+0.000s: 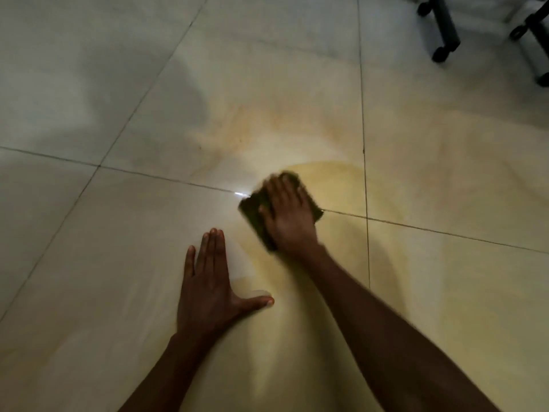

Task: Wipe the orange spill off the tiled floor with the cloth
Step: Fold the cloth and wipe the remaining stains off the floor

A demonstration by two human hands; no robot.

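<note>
My right hand (286, 217) presses flat on a dark folded cloth (252, 214) on the tiled floor (118, 233), near a grout line; the cloth's edges show around the fingers. A pale orange-yellow spill film (335, 185) spreads right of and beyond the cloth, with fainter smears (258, 123) farther away. My left hand (209, 286) lies palm down on the floor to the near left, fingers together, thumb out, holding nothing.
Black chair legs with castors (442, 34) stand at the far right corner; a second castor leg (531, 28) is at the right edge. Grout lines cross the large cream tiles. A bright glint (240, 193) sits just left of the cloth.
</note>
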